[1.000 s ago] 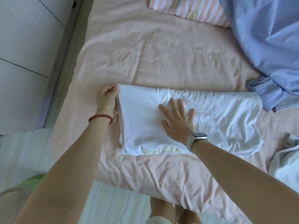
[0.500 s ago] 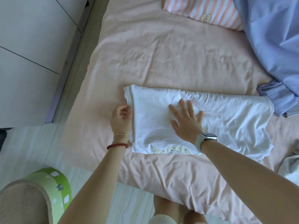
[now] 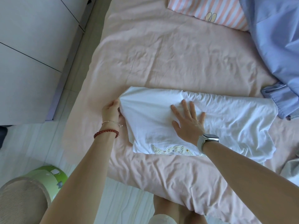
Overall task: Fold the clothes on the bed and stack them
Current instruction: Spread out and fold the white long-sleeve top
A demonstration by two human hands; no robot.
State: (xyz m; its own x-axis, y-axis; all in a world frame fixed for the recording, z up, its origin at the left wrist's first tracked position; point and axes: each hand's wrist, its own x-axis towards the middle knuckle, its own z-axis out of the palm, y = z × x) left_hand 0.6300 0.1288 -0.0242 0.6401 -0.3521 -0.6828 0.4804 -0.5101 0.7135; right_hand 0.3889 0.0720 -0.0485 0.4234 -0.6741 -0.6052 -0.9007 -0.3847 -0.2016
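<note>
A white T-shirt [image 3: 229, 120], folded into a long strip, lies across the pink bed sheet [image 3: 161, 59]. A patch of its printed design shows at the near edge. My left hand [image 3: 111, 110] grips the strip's left end, and the cloth is gathered and lifted slightly there. My right hand [image 3: 189, 122], with a watch on the wrist, presses flat on the middle of the shirt with spread fingers. A blue shirt [image 3: 278, 46] lies in a heap at the right, its cuff touching the white strip's far right end.
A pink-striped pillow [image 3: 210, 12] lies at the head of the bed. A grey garment [image 3: 291, 170] shows at the right edge. White cabinets [image 3: 32, 46] stand to the left, and a green round basket [image 3: 32, 188] stands on the floor.
My left hand has moved from beside the shirt's left edge to grip that end, bunching and raising it. My right hand stays pressed on the middle.
</note>
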